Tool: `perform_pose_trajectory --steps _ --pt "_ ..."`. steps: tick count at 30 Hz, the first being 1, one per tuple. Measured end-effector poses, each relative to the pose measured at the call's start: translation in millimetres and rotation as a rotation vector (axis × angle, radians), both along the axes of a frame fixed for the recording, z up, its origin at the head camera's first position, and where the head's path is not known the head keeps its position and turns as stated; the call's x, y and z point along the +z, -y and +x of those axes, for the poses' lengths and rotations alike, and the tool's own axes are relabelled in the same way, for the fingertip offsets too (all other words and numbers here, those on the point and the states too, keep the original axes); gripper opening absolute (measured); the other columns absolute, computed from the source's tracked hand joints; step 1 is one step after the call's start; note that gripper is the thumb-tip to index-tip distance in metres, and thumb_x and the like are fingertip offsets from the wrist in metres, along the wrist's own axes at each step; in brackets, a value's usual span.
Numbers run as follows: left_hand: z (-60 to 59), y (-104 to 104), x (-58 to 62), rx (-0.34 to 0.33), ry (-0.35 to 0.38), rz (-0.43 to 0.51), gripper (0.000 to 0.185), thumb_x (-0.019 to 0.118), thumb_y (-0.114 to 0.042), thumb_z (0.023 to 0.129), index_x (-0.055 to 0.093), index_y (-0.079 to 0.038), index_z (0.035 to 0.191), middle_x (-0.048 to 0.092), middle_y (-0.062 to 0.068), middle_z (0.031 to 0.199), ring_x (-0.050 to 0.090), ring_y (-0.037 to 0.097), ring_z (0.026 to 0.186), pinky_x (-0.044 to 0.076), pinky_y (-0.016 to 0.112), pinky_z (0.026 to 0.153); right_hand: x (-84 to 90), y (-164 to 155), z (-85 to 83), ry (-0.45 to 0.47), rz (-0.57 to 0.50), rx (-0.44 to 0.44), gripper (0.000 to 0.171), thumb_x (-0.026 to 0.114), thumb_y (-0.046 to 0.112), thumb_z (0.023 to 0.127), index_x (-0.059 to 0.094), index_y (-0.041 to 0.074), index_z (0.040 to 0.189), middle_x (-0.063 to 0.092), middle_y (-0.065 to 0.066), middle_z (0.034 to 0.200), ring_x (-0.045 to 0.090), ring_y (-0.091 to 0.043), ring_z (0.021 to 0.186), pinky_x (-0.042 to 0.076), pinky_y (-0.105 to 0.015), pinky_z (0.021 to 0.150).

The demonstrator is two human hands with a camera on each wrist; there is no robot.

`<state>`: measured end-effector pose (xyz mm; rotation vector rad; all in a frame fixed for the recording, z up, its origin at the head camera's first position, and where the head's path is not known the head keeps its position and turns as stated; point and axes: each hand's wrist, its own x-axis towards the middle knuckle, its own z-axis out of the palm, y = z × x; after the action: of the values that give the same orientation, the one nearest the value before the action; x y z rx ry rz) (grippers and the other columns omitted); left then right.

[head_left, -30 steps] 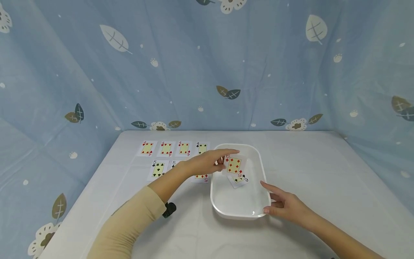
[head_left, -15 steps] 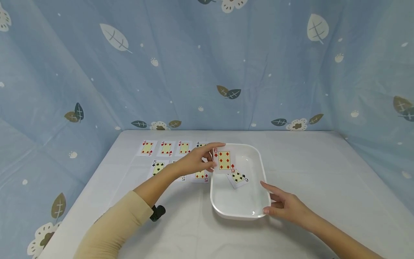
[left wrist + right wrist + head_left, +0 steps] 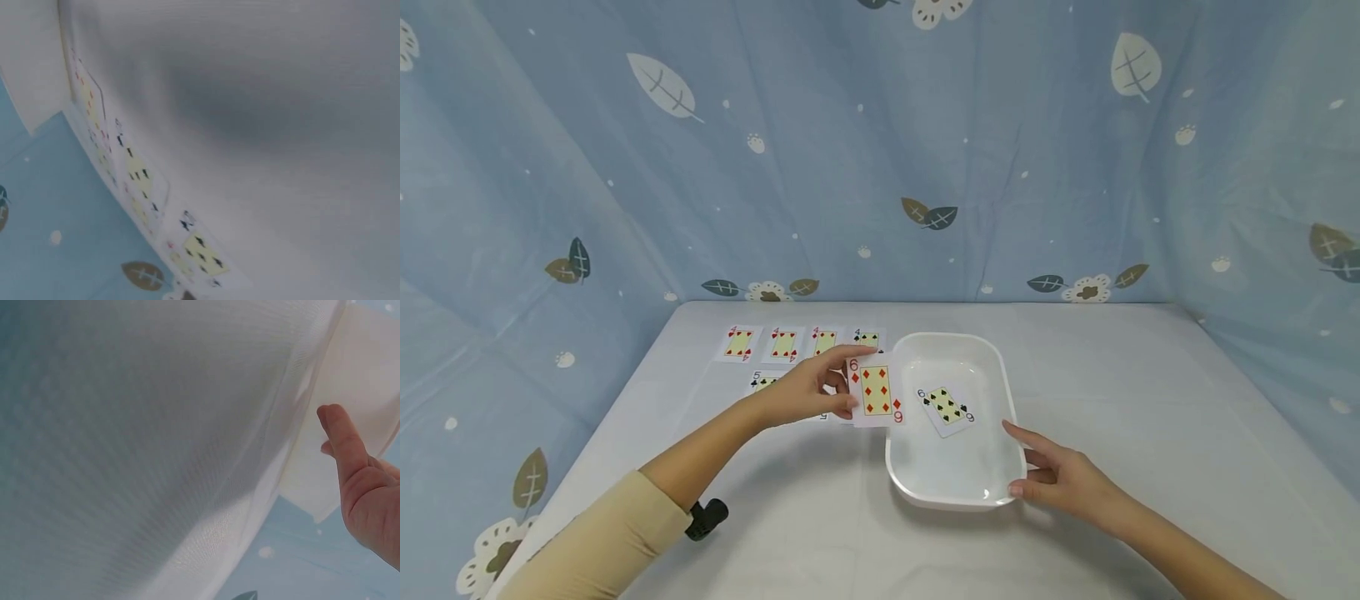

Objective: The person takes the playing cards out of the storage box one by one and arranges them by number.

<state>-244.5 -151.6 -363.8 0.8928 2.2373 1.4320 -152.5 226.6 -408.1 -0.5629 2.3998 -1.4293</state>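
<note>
My left hand (image 3: pixel 816 390) pinches a six of diamonds (image 3: pixel 876 391) face up, just left of the white tray (image 3: pixel 1000 375) and above the table. Inside the tray lies a six of spades (image 3: pixel 946 407), tilted. My right hand (image 3: pixel 1051 472) rests with straight fingers against the tray's near right corner, and a fingertip (image 3: pixel 334 422) shows beside the tray wall (image 3: pixel 362 375) in the right wrist view. The left wrist view shows only blurred cards (image 3: pixel 134 172) on the cloth.
A row of fours (image 3: pixel 784 342) lies at the back left of the white table (image 3: pixel 1150 400), with fives (image 3: pixel 765 383) partly hidden behind my left hand. Blue leaf-patterned cloth (image 3: pixel 880 150) walls the table on three sides.
My left hand has lifted the six of diamonds out of the tray and carried it left, past the tray's rim. The six of spades is now fully uncovered. The right hand stays put.
</note>
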Motion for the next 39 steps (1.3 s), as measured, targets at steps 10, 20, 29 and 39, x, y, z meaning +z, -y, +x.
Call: perform_pose_trajectory --steps 10,20,29,39 --pt "27.8 18.2 -10.7 -0.042 0.149 -0.021 0.068 0.069 -0.009 0.085 0.037 -0.020 0.144 0.061 0.012 0.104 0.066 0.023 0.083 0.057 0.037 0.073 0.2 -0.2 2.0 -0.004 0.002 -0.007 0.078 0.071 0.020 0.085 0.028 -0.003 0.145 0.051 -0.040 0.122 0.068 -0.027 0.096 0.056 -0.030 0.074" --pt "37.0 26.8 -33.6 -0.056 0.146 -0.138 0.066 0.067 -0.009 0.086 0.037 -0.021 0.144 0.063 0.004 0.087 0.065 0.016 0.077 0.055 0.029 0.070 -0.1 0.0 2.6 0.021 -0.037 0.006 0.077 0.069 0.018 0.086 0.026 -0.005 0.145 0.048 -0.042 0.123 0.068 -0.024 0.096 0.056 -0.030 0.073" --pt "35.7 25.5 -55.6 -0.053 0.146 -0.214 0.064 0.064 -0.003 0.086 0.039 -0.025 0.141 0.064 0.003 0.079 0.065 0.018 0.065 0.055 0.031 0.064 1.8 0.2 0.8 0.086 -0.059 0.011 0.078 0.068 0.016 0.087 0.022 -0.003 0.147 0.042 -0.044 0.127 0.068 -0.019 0.095 0.057 -0.032 0.071" --pt "32.6 14.7 -62.6 0.034 -0.083 -0.375 0.058 0.071 -0.011 0.083 0.046 -0.014 0.135 0.054 -0.006 0.075 0.052 0.005 0.061 0.046 0.021 0.058 1.2 0.0 -0.3 0.093 -0.052 0.001 0.078 0.068 0.017 0.087 0.022 -0.002 0.147 0.041 -0.044 0.129 0.068 -0.022 0.097 0.057 -0.033 0.071"
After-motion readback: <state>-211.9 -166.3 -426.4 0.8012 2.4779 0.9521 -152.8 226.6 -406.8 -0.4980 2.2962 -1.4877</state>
